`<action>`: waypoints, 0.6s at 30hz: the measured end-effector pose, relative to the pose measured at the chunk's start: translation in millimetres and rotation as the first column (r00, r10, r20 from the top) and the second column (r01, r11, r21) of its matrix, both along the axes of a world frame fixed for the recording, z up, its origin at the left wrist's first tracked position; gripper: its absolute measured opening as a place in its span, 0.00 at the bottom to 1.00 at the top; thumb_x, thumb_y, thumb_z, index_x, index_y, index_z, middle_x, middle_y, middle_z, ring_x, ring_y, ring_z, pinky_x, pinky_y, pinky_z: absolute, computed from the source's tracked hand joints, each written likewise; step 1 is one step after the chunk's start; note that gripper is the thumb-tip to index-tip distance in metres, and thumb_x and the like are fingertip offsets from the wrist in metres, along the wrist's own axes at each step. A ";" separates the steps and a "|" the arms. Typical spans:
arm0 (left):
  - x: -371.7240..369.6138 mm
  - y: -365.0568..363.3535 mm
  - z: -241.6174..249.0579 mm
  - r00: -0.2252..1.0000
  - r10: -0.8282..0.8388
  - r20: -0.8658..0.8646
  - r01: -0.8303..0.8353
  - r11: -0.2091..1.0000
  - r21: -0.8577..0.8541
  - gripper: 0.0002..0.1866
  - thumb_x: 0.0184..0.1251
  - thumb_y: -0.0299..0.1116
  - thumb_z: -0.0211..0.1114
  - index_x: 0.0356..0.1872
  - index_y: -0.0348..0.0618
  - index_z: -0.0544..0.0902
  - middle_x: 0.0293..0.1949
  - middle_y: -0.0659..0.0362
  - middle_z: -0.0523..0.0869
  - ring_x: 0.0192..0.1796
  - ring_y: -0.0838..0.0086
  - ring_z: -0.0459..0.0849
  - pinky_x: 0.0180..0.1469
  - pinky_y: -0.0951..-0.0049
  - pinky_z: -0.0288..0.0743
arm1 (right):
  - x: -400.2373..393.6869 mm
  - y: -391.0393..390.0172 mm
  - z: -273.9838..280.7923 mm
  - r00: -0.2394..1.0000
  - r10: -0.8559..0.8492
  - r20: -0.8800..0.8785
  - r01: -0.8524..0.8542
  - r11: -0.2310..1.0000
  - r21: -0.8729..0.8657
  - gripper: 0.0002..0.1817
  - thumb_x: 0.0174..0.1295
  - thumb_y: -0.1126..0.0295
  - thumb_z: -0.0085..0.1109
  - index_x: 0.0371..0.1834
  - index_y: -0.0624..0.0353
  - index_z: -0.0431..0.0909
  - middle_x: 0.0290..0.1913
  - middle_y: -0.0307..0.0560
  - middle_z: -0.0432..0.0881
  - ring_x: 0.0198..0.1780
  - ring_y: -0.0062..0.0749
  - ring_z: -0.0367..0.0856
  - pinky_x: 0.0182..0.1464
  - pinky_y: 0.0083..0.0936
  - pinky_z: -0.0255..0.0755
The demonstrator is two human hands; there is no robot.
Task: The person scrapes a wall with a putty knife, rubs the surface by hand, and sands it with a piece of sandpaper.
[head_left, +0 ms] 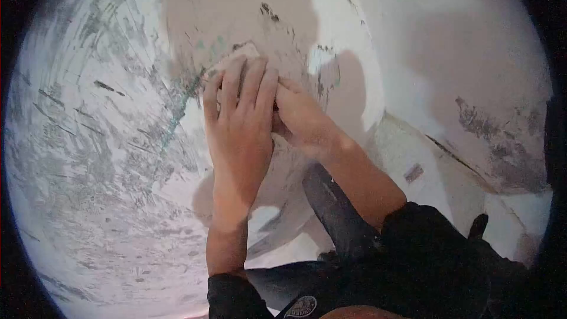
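Note:
My left hand (239, 124) lies back-up over a pale, flat-edged piece (247, 51) on a white surface (88, 142) smeared with grey and green. Its fingers are stretched forward and slightly apart over that piece, whose kind I cannot make out. Close against it on the right is my right hand (304, 115), with fingers bent in at the side of the left hand. A dark gap shows between the two hands. Most of the pale piece is hidden beneath them.
At the right, another pale surface (466, 71) with dark scuffs meets the white one along a cracked edge (455, 156). A small brownish patch (414, 172) lies below. My dark-clothed leg (336, 207) is beneath my right forearm. Shadows of my head and arms cover the middle.

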State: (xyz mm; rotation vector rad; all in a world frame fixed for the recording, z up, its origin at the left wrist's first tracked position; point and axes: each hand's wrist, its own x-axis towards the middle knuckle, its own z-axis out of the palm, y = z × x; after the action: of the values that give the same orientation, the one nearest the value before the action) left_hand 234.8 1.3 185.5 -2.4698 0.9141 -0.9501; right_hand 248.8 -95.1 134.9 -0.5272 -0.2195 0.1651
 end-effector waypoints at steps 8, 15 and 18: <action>-3.4 -1.1 -5.9 0.999 -0.033 -0.022 0.032 0.999 -0.044 0.25 0.55 0.26 0.61 0.58 0.47 0.76 0.62 0.60 0.77 0.70 0.64 0.68 0.74 0.54 0.52 | 7.7 5.3 -22.7 0.998 0.026 0.059 -0.025 1.000 -0.018 0.18 0.76 0.62 0.45 0.63 0.58 0.70 0.49 0.44 0.80 0.47 0.26 0.81 0.44 0.26 0.79; -0.2 -1.6 -7.4 0.999 -0.039 0.029 0.041 0.997 -0.063 0.26 0.54 0.24 0.61 0.57 0.47 0.77 0.62 0.61 0.76 0.70 0.64 0.67 0.75 0.54 0.51 | 8.3 9.9 -17.7 0.991 -0.089 0.105 0.091 0.996 -0.015 0.22 0.77 0.60 0.42 0.63 0.66 0.69 0.54 0.52 0.78 0.55 0.34 0.77 0.56 0.32 0.75; 3.4 -3.6 -5.0 0.999 -0.032 0.044 0.035 0.996 -0.083 0.26 0.53 0.23 0.61 0.57 0.48 0.77 0.62 0.61 0.76 0.70 0.64 0.67 0.75 0.54 0.50 | 12.5 2.3 -7.1 0.992 -0.056 0.110 0.058 0.998 -0.019 0.20 0.77 0.61 0.44 0.63 0.62 0.70 0.53 0.48 0.78 0.52 0.30 0.78 0.52 0.29 0.76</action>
State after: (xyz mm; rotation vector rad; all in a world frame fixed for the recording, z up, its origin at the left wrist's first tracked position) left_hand 238.1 -2.3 180.5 -2.5000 0.9225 -1.0686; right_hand 261.3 -92.8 127.8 -0.5649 -0.3090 0.0832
